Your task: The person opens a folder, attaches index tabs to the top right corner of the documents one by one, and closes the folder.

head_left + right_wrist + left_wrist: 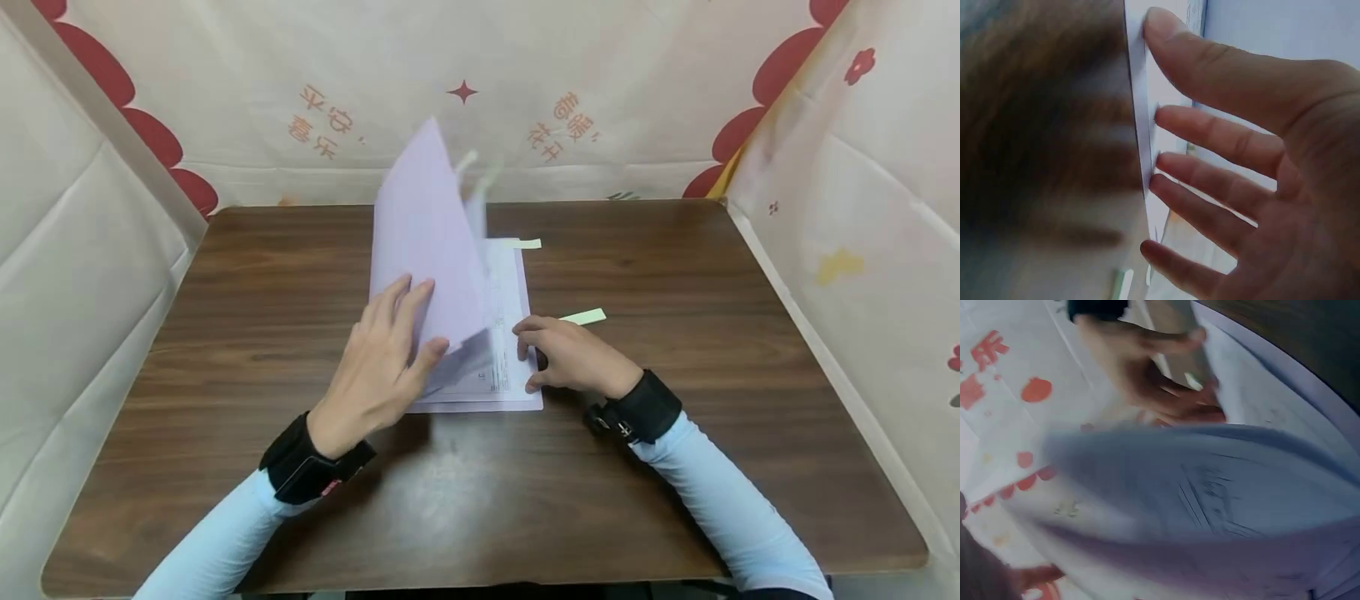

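Overhead, the left hand [378, 367] pinches the raised lilac cover [423, 242] of a folder [517, 398] mid-desk [675, 467], thumb under, fingers spread on top. The folder's long axis runs away from the person. The right hand [573, 357] rests on the sheets' [504, 333] right edge, fingers bent. Two green tabs [583, 317] lie just right.

Left wrist: blurred sheets [1222, 487] curve beneath the right hand [1160, 381].

Right wrist: spread fingers [1210, 134] touch the paper edge [1138, 125].
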The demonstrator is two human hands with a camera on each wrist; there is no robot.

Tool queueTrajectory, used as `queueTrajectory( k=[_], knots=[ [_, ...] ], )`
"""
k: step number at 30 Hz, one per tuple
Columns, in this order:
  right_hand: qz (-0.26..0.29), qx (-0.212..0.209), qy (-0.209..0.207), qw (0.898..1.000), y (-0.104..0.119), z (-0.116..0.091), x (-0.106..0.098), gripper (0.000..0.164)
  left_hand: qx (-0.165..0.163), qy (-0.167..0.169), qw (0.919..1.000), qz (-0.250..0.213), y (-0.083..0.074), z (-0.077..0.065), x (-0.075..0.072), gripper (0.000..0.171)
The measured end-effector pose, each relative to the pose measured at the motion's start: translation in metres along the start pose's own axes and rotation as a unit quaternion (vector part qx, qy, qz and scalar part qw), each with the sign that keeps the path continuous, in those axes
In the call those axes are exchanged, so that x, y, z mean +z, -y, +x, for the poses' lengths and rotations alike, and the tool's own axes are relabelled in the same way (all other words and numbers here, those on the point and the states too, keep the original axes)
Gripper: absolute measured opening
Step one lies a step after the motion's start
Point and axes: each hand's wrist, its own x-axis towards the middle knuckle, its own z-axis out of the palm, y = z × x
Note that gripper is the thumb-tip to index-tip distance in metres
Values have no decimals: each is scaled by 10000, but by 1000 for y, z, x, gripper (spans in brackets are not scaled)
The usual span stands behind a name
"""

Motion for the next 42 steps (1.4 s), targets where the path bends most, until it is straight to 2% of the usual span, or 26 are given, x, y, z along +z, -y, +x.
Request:
queueTrajectory(
  k=[3, 6, 8, 9, 12, 16, 21, 27, 33, 36, 42],
  knots=[
    [-16, 131, 155, 9998, -7, -2, -15, 19, -472, 660, 9967, 95, 11, 4, 10, 82],
    [-251, 701, 101, 9972, -17, -12, -33, 12, -753, 1143, 9901, 305, 19, 7, 18, 73],
    [-400, 1043, 37, 9937, -22, -19, -44, 10, -839, 1327, 9865, 467, 22, 8, 22, 73],
    [-389, 1159, 13, 9925, -24, -22, -48, 8, -830, 1375, 9853, 585, 23, 8, 24, 73],
    [-294, 1102, -80, 9934, -28, -25, -55, 5, -865, 1596, 9789, 934, 25, 9, 29, 73],
    [-318, 980, -133, 9946, -28, -24, -55, 7, -795, 2040, 9654, 1419, 28, 9, 40, 70],
    [-280, 851, -251, 9957, -19, -30, -51, 9, -457, 2429, 9524, 1785, 32, 10, 47, 65],
    [-241, 797, -497, 9953, -9, -37, -57, 8, -53, 2561, 9490, 1836, 31, 24, 45, 54],
    [-89, 641, -464, 9968, -1, -44, -65, 10, 164, 2666, 9437, 1949, 24, 37, 48, 54],
    [-52, 521, -567, 9970, 2, -44, -69, 10, 109, 2519, 9481, 1939, 22, 42, 47, 54],
    [76, 416, -746, 9963, 7, -37, -73, 10, -203, 2096, 9574, 1979, 27, 49, 41, 58]
  ],
)
